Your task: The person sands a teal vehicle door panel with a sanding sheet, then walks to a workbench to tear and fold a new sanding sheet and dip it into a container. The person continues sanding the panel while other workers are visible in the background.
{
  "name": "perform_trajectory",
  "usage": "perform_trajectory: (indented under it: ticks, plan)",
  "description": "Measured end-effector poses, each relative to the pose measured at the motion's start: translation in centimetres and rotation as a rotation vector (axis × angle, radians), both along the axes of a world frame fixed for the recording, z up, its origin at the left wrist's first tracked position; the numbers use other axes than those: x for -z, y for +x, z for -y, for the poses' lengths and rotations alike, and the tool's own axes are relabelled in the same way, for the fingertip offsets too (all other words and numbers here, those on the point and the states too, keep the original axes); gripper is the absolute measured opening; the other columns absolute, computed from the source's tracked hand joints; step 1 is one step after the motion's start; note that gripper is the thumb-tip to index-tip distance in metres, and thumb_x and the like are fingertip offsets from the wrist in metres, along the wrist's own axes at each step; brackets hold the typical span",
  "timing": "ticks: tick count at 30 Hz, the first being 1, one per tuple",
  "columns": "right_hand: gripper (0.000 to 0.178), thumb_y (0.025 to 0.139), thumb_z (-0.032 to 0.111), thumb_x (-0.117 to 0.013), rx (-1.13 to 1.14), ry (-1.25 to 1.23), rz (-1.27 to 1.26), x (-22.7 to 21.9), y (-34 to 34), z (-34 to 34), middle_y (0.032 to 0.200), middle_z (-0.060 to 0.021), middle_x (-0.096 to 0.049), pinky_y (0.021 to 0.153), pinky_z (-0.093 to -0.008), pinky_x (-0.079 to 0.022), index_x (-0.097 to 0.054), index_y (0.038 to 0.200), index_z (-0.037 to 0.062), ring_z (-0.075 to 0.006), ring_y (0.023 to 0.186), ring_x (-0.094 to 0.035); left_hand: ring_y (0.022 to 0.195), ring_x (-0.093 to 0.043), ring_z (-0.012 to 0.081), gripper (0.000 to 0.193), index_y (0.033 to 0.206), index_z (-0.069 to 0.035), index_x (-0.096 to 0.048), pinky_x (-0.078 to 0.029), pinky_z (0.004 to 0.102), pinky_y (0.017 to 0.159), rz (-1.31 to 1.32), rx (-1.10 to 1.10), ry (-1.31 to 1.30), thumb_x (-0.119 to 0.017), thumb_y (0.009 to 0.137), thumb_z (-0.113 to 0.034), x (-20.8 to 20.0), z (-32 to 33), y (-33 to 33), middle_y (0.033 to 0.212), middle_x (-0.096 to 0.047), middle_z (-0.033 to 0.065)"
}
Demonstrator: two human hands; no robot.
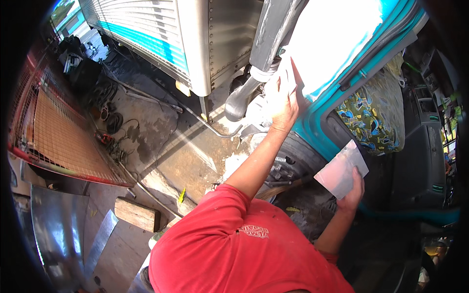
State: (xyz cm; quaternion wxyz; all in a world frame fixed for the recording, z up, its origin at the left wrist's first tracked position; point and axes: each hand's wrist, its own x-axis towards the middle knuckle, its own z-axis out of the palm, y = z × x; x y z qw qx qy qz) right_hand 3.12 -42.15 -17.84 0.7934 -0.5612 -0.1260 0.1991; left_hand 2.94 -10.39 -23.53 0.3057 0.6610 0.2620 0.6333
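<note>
The right hand (352, 190) pinches one pale, flat sheet (337, 173) by its lower right edge, its forearm bent up beside the body; the left hand (282, 95) is at the end of an outstretched arm, fingers extended against the edge of one sunlit panel (337, 41), where glare leaves me unable to tell whether they grip anything. The teal frame (305, 124) runs between the hands; right of it, beyond the sheet, is one patterned seat cover (373, 117). Just left of the left hand stands one dark grey post (267, 36), and farther left one ribbed metal body (141, 29) with a teal stripe. Below and left of that hand spreads the stained concrete floor (181, 146), bearing one wooden block (136, 214); well apart, at far left, is one red-framed mesh panel (73, 132).
</note>
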Motion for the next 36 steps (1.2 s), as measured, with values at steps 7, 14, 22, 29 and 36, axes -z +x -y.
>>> perform_trajectory:
  ticks: [7, 14, 22, 29, 36]
  plan:
    - [0.043, 0.113, 0.033, -0.057, -0.084, 0.240, -0.253, 2.4, 1.1, -3.5, 0.136, -0.0097, -0.070, 0.092, -0.0450, -0.062, -0.059, 0.145, 0.0040, -0.0252, 0.120, -0.072, 0.133, -0.056, 0.0549, 0.042, 0.139, 0.002, -0.062, -0.049, 0.0528, 0.111, -0.042, 0.313, -0.103, -0.069, 0.101, -0.012, -0.8, 4.5, -2.1, 0.149, -0.056, 0.0345]
    - [0.044, 0.101, 0.022, -0.067, -0.312, 0.160, 0.084, 6.3, -1.3, -8.2, 0.128, -0.0112, -0.071, 0.084, -0.0425, -0.064, -0.060, 0.141, 0.0036, -0.0258, 0.112, -0.073, 0.147, -0.053, 0.0391, 0.054, 0.157, -0.010, -0.056, -0.042, 0.0463, 0.122, -0.065, 0.934, 0.198, -0.056, 0.103, -0.004, -2.9, 5.9, -15.5, 0.153, -0.059, 0.0201]
    - [0.043, 0.105, 0.019, -0.061, -0.295, 0.210, -0.061, 2.3, -1.3, -5.9, 0.133, -0.0162, -0.070, 0.108, -0.0440, -0.053, -0.060, 0.142, -0.0037, -0.0290, 0.123, -0.069, 0.136, -0.062, 0.0340, 0.075, 0.145, -0.019, -0.068, -0.052, 0.0453, 0.113, -0.551, 0.771, 0.418, -0.063, 0.077, 0.012, -5.3, 1.1, -20.6, 0.149, -0.064, 0.0101]
    - [0.048, 0.110, 0.036, -0.064, 0.188, 0.145, -0.008, -1.4, 0.5, -6.6, 0.130, -0.0158, -0.071, 0.098, -0.0387, -0.056, -0.064, 0.136, -0.0040, -0.0255, 0.111, -0.072, 0.128, -0.065, 0.0297, 0.060, 0.135, -0.020, -0.072, -0.054, 0.0462, 0.105, -0.817, 0.938, 0.695, -0.069, 0.080, 0.002, -9.8, 2.8, -18.0, 0.133, -0.070, 0.0053]
    - [0.049, 0.111, 0.032, -0.062, 0.128, 0.244, -0.018, -3.1, 2.7, -1.3, 0.138, -0.0125, -0.068, 0.104, -0.0408, -0.057, -0.059, 0.146, -0.0024, -0.0244, 0.122, -0.070, 0.123, -0.061, 0.0298, 0.058, 0.139, -0.031, -0.071, -0.050, 0.0512, 0.104, -0.428, -0.015, 1.101, -0.064, 0.089, -0.004, -24.3, -7.4, -9.8, 0.131, -0.066, 0.0023]
